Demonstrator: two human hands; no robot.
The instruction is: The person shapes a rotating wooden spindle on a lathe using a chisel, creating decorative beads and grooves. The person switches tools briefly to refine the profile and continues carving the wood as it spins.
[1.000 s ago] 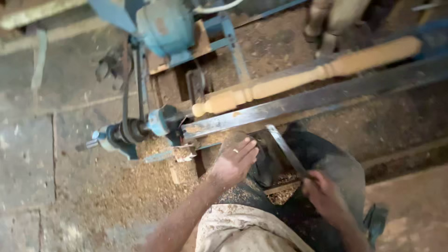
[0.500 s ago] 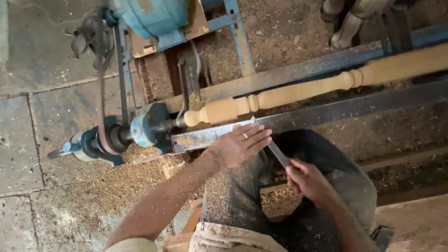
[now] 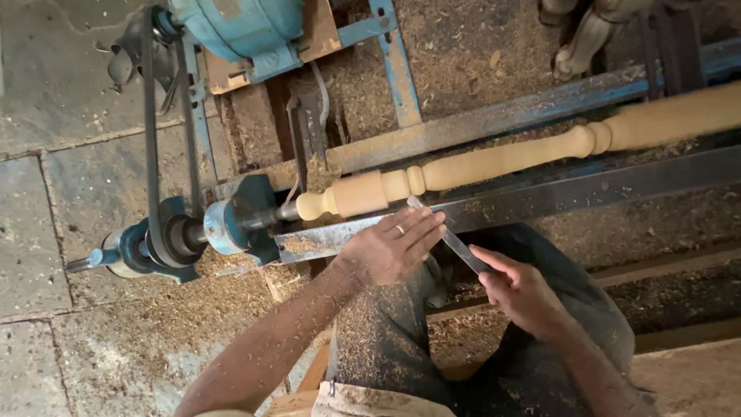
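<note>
- At the far left of the frame the floor [image 3: 46, 232] is grey stone slabs, strewn with wood shavings towards the bottom.
- A black drive belt [image 3: 148, 131] drops from the blue motor [image 3: 239, 27] at the upper left to the pulley of the blue headstock [image 3: 193, 232] at centre left.
- From the headstock a pale turned wooden spindle [image 3: 494, 158] runs right and slightly upward across the frame, with beads and coves cut near its left end and a plain thick section at the far right.
- Just below the spindle lies a long steel tool rest [image 3: 556, 197], dusted with sawdust at its left end.
- The left hand [image 3: 390, 247], a ring on one finger, lies flat and palm-down on the tool rest in the middle of the frame, fingers stretched out and pressing on the blade of a flat steel chisel [image 3: 451, 239].
- The chisel's tip sits at the spindle's underside, just right of the square-shouldered bead; whether it actually touches the wood I cannot tell.
- The right hand [image 3: 521, 289], lower right of centre, is closed round the chisel's rear end.
- Beneath both hands are the person's dusty dark trousers [image 3: 386, 340], speckled with sawdust.
- At the top right, other turned pieces [image 3: 579, 38] stand in the shavings.
</note>
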